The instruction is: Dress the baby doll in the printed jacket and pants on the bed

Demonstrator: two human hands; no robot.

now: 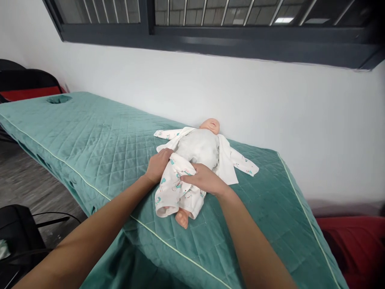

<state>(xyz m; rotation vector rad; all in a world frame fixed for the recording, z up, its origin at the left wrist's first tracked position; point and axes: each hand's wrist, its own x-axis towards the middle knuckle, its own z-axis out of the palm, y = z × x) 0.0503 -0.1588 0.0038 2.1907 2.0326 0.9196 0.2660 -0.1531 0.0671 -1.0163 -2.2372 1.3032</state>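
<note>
While the baby doll (197, 145) lies face-up on the green quilted cover (258, 208), head toward twelve o'clock, white print shirt (229, 166) opened, the right hand (204, 178) pinches its patterned trousers (171, 188); the left's (160, 163) fingertips are hidden, grip unclear.

Barred window (255, 42) with a chunky dark frame up on the white wall (270, 104), plus some red-and-black chair (28, 86) at left.
</note>
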